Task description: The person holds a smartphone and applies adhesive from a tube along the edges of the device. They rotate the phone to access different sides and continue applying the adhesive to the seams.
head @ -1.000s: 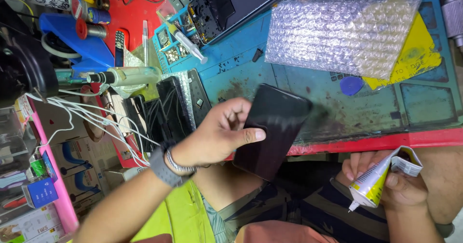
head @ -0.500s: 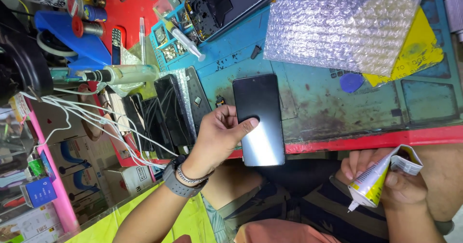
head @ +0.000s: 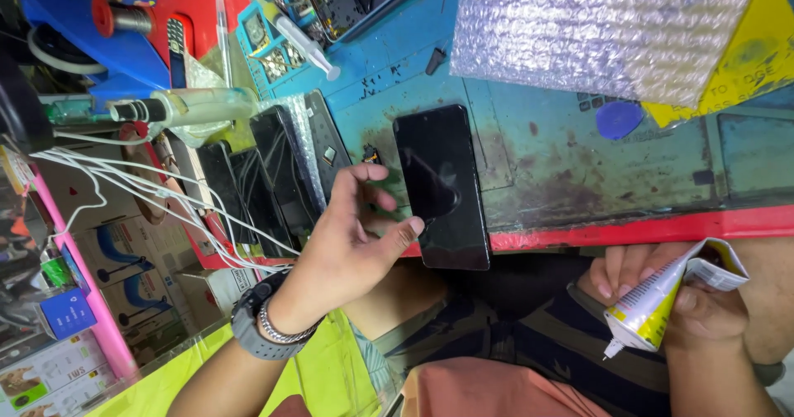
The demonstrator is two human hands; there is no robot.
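A black phone (head: 442, 185) lies flat, screen dark, on the blue work mat (head: 562, 169), its near end overhanging the red table edge (head: 628, 228). My left hand (head: 347, 235), with a watch and bracelet on the wrist, hovers just left of it with fingers spread; only the thumb tip touches the phone's left side. My right hand (head: 703, 309) rests low over my lap, closed around a white and yellow glue tube (head: 653, 301) whose nozzle points down-left.
A bubble-wrap sheet (head: 604, 28) and a yellow pad (head: 744, 61) lie at the back right. Several dark phone screens (head: 281, 169) lean at the left beside white cables (head: 149, 189). A clear bottle (head: 198, 107), a parts tray (head: 277, 40) and a blue pick (head: 619, 119) are nearby.
My left hand carried the black phone from a tilted hold to flat on the mat, then opened its fingers off it. The right hand kept still with the tube.
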